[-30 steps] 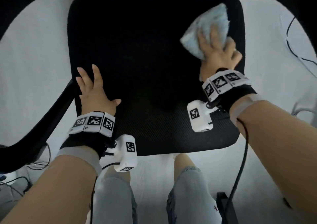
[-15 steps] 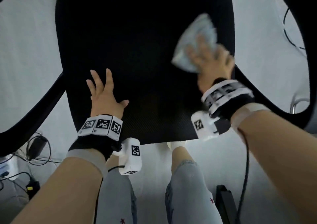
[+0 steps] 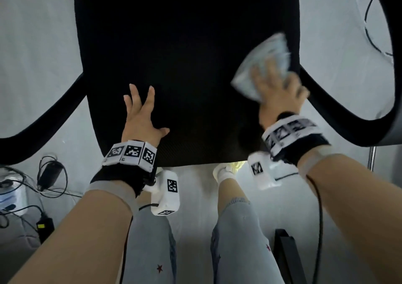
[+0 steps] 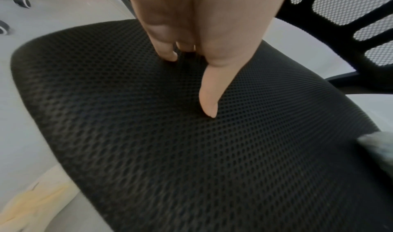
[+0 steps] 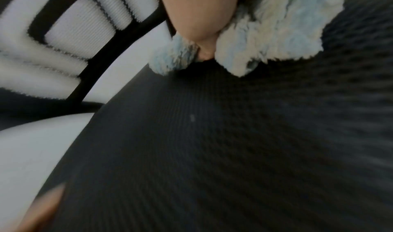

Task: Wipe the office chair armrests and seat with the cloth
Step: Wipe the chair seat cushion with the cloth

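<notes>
The black mesh seat (image 3: 185,55) of the office chair fills the head view, with curved black armrests on the left (image 3: 50,118) and right (image 3: 339,114). My left hand (image 3: 141,109) lies flat on the front left of the seat (image 4: 149,151), fingers (image 4: 165,50) straight and thumb out. My right hand (image 3: 276,85) presses a fluffy light blue cloth (image 3: 265,55) onto the seat's right edge. In the right wrist view the cloth (image 5: 276,25) bunches around my thumb (image 5: 197,16). A blurred corner of the cloth (image 4: 378,151) shows in the left wrist view.
The mesh backrest (image 4: 340,16) rises behind the seat. Cables and power adapters (image 3: 47,175) lie on the pale floor at the left; another cable (image 3: 374,33) runs at the right. My legs in jeans (image 3: 150,251) stand at the seat's front edge. A chrome leg (image 3: 372,159) stands front right.
My right hand has dragged the cloth from the seat's back right toward me along the right edge. My left hand has slid from the seat's left edge further onto it.
</notes>
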